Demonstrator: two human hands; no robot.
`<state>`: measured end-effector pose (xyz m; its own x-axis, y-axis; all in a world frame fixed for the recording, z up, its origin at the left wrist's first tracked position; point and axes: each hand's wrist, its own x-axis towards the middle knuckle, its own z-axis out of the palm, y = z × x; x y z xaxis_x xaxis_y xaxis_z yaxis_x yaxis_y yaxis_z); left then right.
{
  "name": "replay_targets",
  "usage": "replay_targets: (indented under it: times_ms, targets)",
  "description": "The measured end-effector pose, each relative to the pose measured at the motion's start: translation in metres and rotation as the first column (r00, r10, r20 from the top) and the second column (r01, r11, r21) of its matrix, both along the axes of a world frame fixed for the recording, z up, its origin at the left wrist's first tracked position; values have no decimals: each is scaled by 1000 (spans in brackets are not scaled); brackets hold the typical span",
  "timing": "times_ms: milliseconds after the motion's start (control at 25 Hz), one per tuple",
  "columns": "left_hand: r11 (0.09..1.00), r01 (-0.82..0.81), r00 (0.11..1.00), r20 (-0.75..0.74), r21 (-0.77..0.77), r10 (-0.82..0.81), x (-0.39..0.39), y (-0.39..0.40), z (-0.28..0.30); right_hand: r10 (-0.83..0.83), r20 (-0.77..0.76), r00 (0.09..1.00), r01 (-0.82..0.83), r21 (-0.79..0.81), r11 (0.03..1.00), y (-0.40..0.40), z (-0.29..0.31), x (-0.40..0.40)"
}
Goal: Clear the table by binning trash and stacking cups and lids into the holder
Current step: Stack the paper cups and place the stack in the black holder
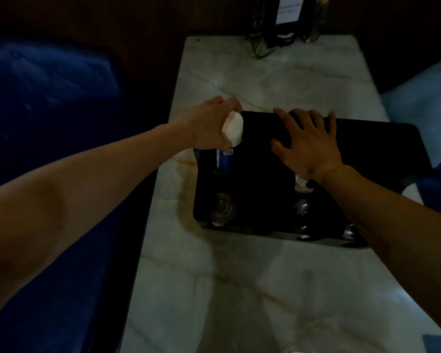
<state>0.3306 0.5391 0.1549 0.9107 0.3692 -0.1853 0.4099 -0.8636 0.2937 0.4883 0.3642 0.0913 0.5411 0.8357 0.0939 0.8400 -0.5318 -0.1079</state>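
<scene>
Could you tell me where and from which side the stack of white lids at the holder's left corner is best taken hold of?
Take the white lid stack around its side wall, coming from above and the left, as the left hand does now. The stack tilts over the blue cup column in the black holder, so its round edge is free for a grip. The right hand lies flat on the holder.

I see bare marble tabletop [239, 289] open in front of the black holder [367, 149], open strip behind it, vases [262, 34] and sign stand [287, 21] crowding the far edge, blue seats [49, 98] flanking both sides
</scene>
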Motion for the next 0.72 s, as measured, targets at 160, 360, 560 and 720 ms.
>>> replay_targets:
  times_ms: [160, 360, 560, 720]
  targets:
    - [993, 82, 994, -83, 91, -74, 4, 0, -6, -2, -1, 1000, 2, -6, 1000, 1, 0, 1]
    - [971, 173, 969, -206, 164, -137, 7, 3, -18, -3, -9, 1000, 3, -20, 1000, 0, 0, 2]
    - [959, 173, 964, -239, 225, -118, 9, 3, -24, -5, 2, 1000, 5, -67, 998, 3, 3, 2]
    - [929, 154, 975, -207, 335, -87, 4, -10, -26, -33, 32, 999, 39, -207, 978, 0, 11, -1]
